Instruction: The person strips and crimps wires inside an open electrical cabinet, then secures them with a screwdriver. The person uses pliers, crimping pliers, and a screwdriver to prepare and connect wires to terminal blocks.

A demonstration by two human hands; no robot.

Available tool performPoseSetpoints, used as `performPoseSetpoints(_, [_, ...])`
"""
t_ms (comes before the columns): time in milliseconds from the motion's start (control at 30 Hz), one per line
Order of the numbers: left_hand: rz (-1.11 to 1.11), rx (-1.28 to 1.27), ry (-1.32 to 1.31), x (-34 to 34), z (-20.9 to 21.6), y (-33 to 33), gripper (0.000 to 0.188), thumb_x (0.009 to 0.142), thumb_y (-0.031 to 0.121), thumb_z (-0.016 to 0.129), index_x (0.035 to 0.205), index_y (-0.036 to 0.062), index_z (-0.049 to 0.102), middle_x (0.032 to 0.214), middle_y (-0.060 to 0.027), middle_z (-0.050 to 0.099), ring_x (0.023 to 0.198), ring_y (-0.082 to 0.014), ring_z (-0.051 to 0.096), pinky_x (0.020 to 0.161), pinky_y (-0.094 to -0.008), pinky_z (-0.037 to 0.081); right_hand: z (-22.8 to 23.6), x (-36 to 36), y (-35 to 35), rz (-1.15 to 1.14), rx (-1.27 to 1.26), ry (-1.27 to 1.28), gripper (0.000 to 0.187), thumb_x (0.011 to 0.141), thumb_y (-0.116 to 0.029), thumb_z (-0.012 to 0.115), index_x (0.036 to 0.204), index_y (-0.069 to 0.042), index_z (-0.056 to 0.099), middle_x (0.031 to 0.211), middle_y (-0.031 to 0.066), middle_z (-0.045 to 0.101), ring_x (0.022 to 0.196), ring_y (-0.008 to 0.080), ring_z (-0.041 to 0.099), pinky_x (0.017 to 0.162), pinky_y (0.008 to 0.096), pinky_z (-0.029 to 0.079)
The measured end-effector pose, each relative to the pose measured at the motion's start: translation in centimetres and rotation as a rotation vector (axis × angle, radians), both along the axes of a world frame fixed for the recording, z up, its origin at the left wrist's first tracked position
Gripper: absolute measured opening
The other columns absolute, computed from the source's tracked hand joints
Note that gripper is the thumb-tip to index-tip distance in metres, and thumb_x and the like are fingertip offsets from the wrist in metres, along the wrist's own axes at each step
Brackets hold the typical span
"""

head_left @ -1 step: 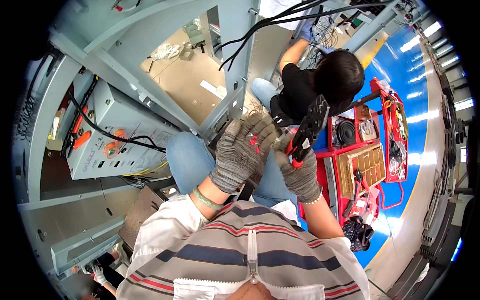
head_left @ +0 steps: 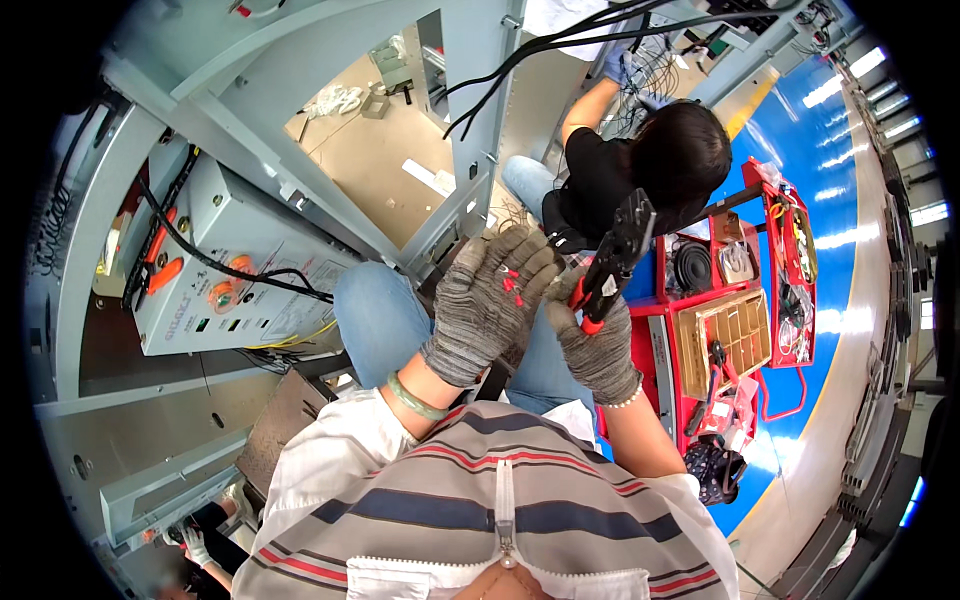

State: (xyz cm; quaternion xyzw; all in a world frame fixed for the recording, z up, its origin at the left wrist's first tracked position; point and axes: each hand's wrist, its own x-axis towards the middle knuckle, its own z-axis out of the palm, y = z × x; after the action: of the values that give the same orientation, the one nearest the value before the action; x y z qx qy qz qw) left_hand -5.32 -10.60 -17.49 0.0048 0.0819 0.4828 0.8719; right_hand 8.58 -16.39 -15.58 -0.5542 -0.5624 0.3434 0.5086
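Observation:
My left hand (head_left: 487,300), in a grey knitted glove, is palm up with its fingers stretched out. Several small red pieces (head_left: 512,284), which look like insulated wire terminals, lie loose on it near the fingers. To its right, my gloved right hand (head_left: 597,350) is closed around the red-and-black handles of a crimping tool (head_left: 618,250). The tool's black head points up and away from me. Both hands are close together above my lap, and the right fingertips are partly hidden behind the handles.
A grey metal cabinet frame (head_left: 290,190) with an electrical unit (head_left: 240,280) stands at left. Black cables (head_left: 560,42) hang across the top. A co-worker (head_left: 640,165) crouches ahead. A red tool cart (head_left: 655,345) with a divided box (head_left: 735,335) is at right. Another person's gloved hand (head_left: 197,548) shows lower left.

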Motion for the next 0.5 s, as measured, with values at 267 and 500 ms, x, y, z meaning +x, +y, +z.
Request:
performPoseSetpoints(267, [0.12, 0.017, 0.087, 0.0, 0.8, -0.8, 0.04, 0.094, 0.027, 0.037, 0.119, -0.0038, 0.039, 0.116, -0.0195, 0.049, 0.106, -0.03, 0.05, 0.094, -0.0411, 0.041, -0.5, -2.7, 1.3, -0.023, 0.125, -0.295, 0.037, 0.073, -0.017, 0.067, 0.103, -0.003, 0.05, 0.086, 0.0114, 0.06, 0.075, 0.0255, 0.059, 0.066, 0.0333, 0.047])
performPoseSetpoints(500, [0.149, 0.038, 0.042, 0.1, 0.0, -1.0, 0.029, 0.088, 0.017, 0.05, 0.112, -0.0003, 0.048, 0.107, -0.0158, 0.055, 0.101, -0.025, 0.054, 0.091, -0.0373, 0.045, -0.7, -2.5, 0.9, 0.017, 0.042, -0.187, 0.029, 0.075, 0.0, 0.06, 0.102, -0.003, 0.05, 0.09, 0.0078, 0.06, 0.081, 0.0182, 0.059, 0.076, 0.0297, 0.045])
